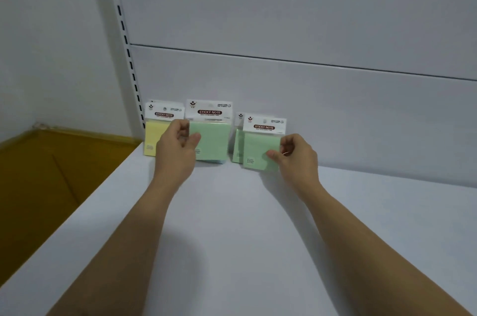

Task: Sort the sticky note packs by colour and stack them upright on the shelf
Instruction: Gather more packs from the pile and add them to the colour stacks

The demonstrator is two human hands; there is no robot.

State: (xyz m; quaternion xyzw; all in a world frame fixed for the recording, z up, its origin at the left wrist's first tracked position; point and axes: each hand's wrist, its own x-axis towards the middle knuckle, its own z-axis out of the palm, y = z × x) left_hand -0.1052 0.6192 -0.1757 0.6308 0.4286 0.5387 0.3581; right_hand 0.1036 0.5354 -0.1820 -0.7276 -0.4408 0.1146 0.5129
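Three groups of sticky note packs stand upright against the back panel of a white shelf (232, 225). A yellow pack (152, 141) is at the left. A green pack (214, 142) stands in the middle, with a bluish edge showing under it. My left hand (178, 145) pinches the green pack's left edge between thumb and fingers. To the right a green pack (258, 153) stands in front of another green pack (238, 145). My right hand (294, 154) pinches the front pack's right edge.
A slotted white upright (129, 57) runs up the shelf's back left corner. Beyond the shelf's left edge lies a brown floor (51, 186) and a white wall. The shelf surface stretches wide toward me and to the right.
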